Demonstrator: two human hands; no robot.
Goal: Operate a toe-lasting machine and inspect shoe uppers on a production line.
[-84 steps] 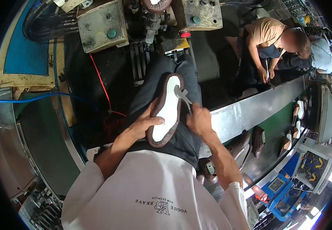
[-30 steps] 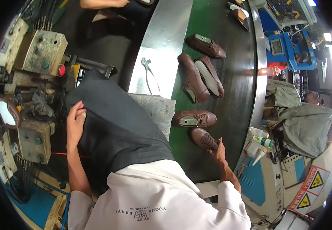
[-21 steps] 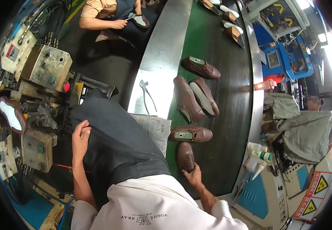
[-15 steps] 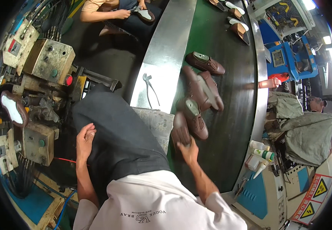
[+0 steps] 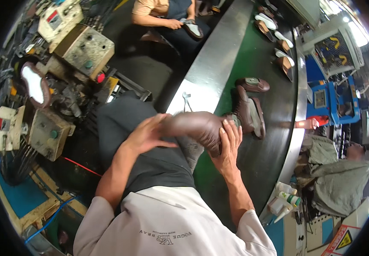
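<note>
Brown shoe (image 5: 197, 125) is held up between the two hands, above the patterned pad (image 5: 191, 154) and just beside the dark-trousered lap (image 5: 129, 123). By the right hand (image 5: 227, 151) it is gripped at its right end, with the fingers curled over the upper and the hand closed firmly about it. The left hand (image 5: 144, 136) is opened wide at the other end, the fingers placed above the shoe and the thumb spread below; whether the leather is touched by it cannot be told through the blur. The long axis is laid nearly level from side to side, with the smooth, rounded end, seemingly the toe, pointed toward the left hand. Beyond the shoe, pincers (image 5: 186, 97) are set down on the metal ledge (image 5: 210, 74), and other brown shoes (image 5: 252, 109) are grouped on the belt (image 5: 274, 85).
</note>
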